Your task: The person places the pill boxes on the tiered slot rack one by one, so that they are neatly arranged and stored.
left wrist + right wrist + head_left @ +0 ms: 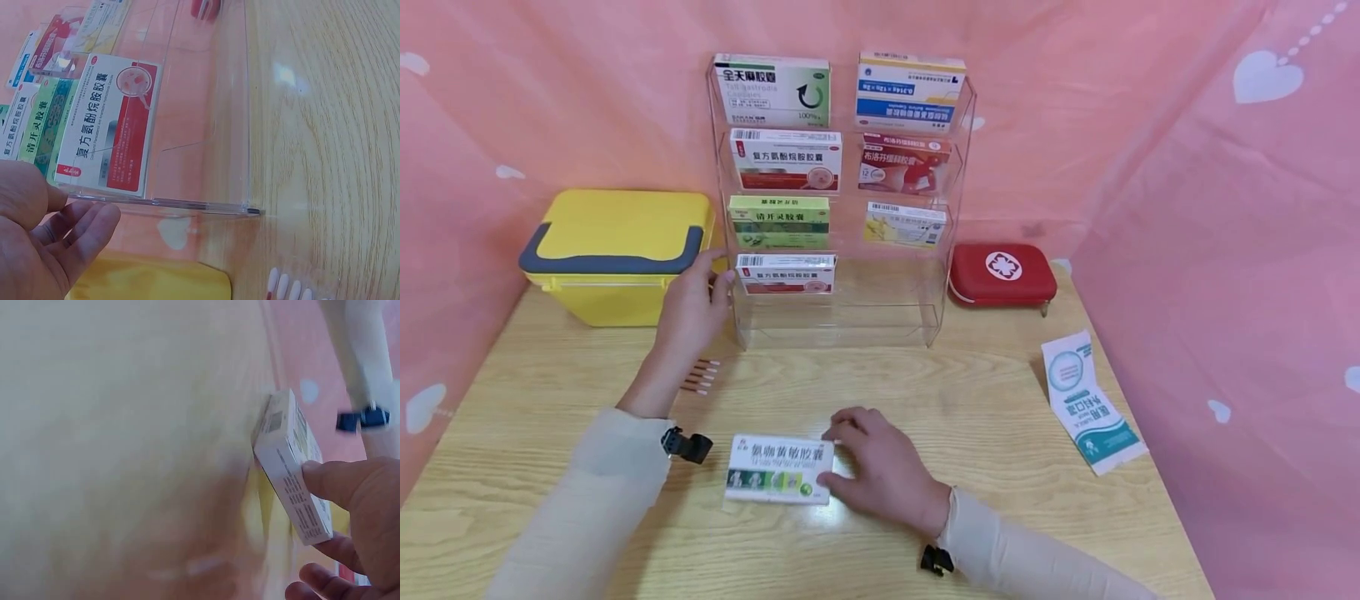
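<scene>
My right hand (887, 467) pinches the right end of a white and green medicine box (775, 469), low over the table's front part. In the right wrist view the thumb lies on the box's face, with a finger below its edge. At the left side of a clear display rack (887, 333), my left hand (688, 308) grips the side panel between thumb and fingers. Right beside it, a white and red medicine box (112, 125) stands in the lowest filled left slot. Several other medicine boxes, among them a green box (778, 223), fill the slots above.
Left of the rack stands a yellow case (617, 300) with a grey handle. A red first-aid pouch (1003, 287) sits to its right, and a mask packet (1093, 408) lies at the table's right edge. Capsules (702, 377) lie partly behind the left forearm.
</scene>
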Action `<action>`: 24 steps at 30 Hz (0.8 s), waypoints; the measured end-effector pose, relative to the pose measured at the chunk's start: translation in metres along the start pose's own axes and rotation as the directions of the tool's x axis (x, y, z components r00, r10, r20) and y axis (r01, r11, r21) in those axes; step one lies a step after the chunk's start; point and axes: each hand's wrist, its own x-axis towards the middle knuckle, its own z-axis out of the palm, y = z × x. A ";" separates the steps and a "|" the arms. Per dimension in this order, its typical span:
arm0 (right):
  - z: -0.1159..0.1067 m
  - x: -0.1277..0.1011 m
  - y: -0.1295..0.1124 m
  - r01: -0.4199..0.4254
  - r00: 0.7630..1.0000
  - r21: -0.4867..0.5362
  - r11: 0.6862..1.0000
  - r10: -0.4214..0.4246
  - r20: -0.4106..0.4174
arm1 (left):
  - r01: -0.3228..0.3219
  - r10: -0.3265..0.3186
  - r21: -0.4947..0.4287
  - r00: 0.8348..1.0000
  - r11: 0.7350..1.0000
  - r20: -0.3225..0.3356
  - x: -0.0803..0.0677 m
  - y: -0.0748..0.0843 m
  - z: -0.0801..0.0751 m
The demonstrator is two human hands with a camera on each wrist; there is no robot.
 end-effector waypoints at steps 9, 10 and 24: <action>-0.009 0.011 0.015 -0.041 0.993 -0.015 0.999 0.039 -0.113 | 0.008 -0.008 0.008 1.000 1.000 -0.001 0.000 0.000 0.002; -0.009 0.010 0.014 -0.029 0.992 0.003 1.000 0.030 -0.126 | 0.007 -0.007 0.008 1.000 1.000 0.000 0.000 0.000 0.002; -0.004 -0.003 0.005 0.106 0.985 0.366 0.924 -0.047 -0.166 | 0.009 -0.009 0.007 1.000 1.000 -0.006 -0.001 0.002 0.000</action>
